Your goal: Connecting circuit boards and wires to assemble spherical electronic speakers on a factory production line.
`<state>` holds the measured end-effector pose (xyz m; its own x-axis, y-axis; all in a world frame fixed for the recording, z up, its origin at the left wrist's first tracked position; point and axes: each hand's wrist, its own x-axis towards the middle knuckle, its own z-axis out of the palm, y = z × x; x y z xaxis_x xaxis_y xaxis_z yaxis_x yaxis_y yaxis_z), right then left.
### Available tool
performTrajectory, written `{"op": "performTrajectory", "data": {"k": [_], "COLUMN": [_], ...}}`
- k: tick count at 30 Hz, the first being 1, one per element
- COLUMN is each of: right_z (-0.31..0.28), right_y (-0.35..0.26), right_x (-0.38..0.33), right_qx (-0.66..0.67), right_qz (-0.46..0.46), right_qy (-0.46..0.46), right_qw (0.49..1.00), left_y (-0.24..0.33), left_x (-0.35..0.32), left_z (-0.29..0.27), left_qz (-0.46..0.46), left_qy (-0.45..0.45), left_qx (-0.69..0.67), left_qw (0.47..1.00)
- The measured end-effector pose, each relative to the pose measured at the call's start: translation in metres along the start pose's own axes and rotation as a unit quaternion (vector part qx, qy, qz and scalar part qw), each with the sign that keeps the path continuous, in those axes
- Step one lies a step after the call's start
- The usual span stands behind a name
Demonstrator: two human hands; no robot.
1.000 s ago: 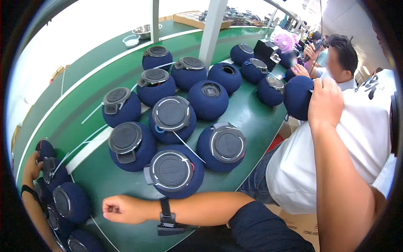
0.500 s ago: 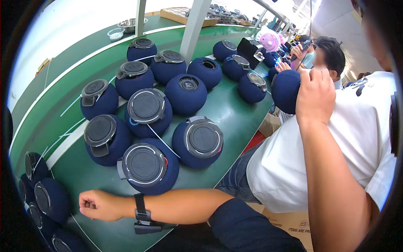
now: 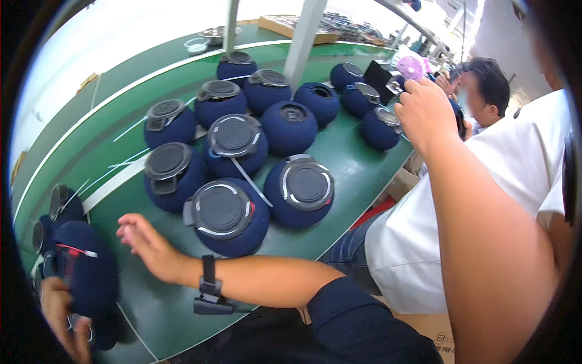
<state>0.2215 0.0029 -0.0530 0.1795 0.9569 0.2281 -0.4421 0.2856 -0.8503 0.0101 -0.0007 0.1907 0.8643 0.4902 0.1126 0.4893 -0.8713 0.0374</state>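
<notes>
At the lower left, my left hand (image 3: 57, 303) is closed around the near side of a round navy fabric-covered speaker (image 3: 96, 273), tilted on its side. A red strip and a small white tab show on it. This hand is blurred and partly lost at the picture's dark rim. My right hand (image 3: 148, 249), with a black band on the wrist, hovers over the green table, fingers apart and holding nothing. Between it and the nearest upright speaker (image 3: 224, 212), which has a black disc-shaped end and a red mark, there is a gap.
Several more navy speakers (image 3: 300, 188) stand on the green table (image 3: 291, 255). White cable ties (image 3: 251, 182) lie among them. A metal post (image 3: 306, 42) rises behind. At right, a co-worker in a white shirt (image 3: 406, 249) reaches a bare arm (image 3: 479, 200) across. Bowls (image 3: 197, 45) sit farther back.
My left hand has come into view on a speaker at the lower left. My right hand rose slightly and its fingers opened. The co-worker's hand moved left; the speaker it held is no longer visible there.
</notes>
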Motion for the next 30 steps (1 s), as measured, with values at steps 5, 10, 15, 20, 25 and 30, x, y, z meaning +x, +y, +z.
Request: {"op": "performTrajectory", "data": {"k": [5, 10, 15, 20, 25, 30], "right_z": [-0.009, -0.001, 0.005, 0.006, -0.001, -0.014], "right_y": [-0.013, -0.021, -0.028, -0.023, -0.023, -0.03], "right_x": [-0.002, -0.005, -0.007, -0.008, -0.007, -0.003], "right_qx": [-0.04, -0.018, -0.093, -0.106, -0.07, -0.131], "right_qz": [-0.042, 0.037, -0.015, -0.03, -0.022, -0.043], "right_qy": [-0.054, -0.137, -0.162, -0.148, -0.058, 0.026], "right_qw": [0.997, 0.99, 0.982, 0.983, 0.996, 0.99], "left_y": [0.025, 0.018, 0.029, 0.033, 0.036, 0.035], "left_x": [-0.03, -0.038, -0.053, -0.07, -0.089, -0.101], "left_z": [0.041, 0.073, 0.112, 0.152, 0.177, 0.191], "left_qz": [-0.036, -0.027, -0.068, -0.048, -0.127, -0.152], "left_qy": [-0.07, -0.08, 0.062, 0.236, 0.255, 0.342], "left_qx": [-0.067, -0.047, -0.07, -0.137, -0.093, -0.22], "left_qw": [0.995, 0.995, 0.993, 0.961, 0.954, 0.901]}}
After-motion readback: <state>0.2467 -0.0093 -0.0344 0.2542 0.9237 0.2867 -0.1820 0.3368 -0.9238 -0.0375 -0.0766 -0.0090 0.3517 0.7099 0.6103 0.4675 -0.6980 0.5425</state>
